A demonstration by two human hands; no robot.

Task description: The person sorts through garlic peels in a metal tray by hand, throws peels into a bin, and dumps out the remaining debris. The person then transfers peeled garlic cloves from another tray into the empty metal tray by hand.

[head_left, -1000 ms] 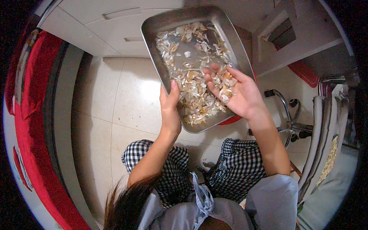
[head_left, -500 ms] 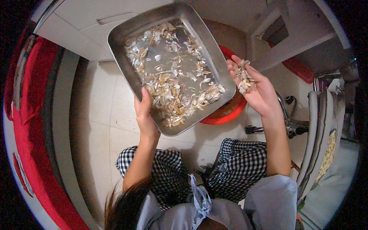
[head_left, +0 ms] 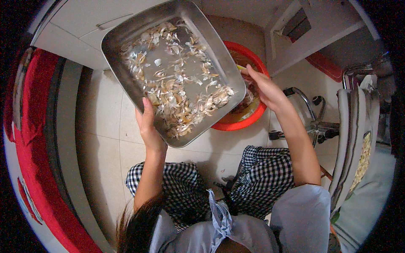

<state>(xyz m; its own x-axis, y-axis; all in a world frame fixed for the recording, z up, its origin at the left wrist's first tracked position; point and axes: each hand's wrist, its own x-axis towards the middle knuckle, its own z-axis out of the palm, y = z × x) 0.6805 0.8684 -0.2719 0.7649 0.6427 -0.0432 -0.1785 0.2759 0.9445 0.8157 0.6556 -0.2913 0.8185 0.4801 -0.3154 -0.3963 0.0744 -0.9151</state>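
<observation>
A deep rectangular metal tray [head_left: 225, 57] is held tilted in front of me, and my left hand [head_left: 149, 128] grips its near left rim with the thumb over the edge. Loose papery garlic skins [head_left: 171, 101] lie scattered in it, thickest toward the near end. To the right, my right hand [head_left: 270, 92] is over a red-orange basin [head_left: 242, 123], its back turned up and its fingers stretched out. No skins show on this hand, though its palm is hidden. Inside the basin is some dark, mixed waste, partly covered by the tray and hand.
White drawers [head_left: 80, 31] stand beyond the tray. A wheeled chair base [head_left: 314, 128] is right of the basin, near a padded seat [head_left: 350, 139]. Red cloth [head_left: 38, 139] runs along the left side. My checkered-trousered knees [head_left: 265, 168] are below, over the tiled floor [head_left: 135, 143].
My right hand has turned from palm up with a heap of garlic skins to palm down over the basin, and the heap no longer shows. The tray has shifted left, uncovering more basin.
</observation>
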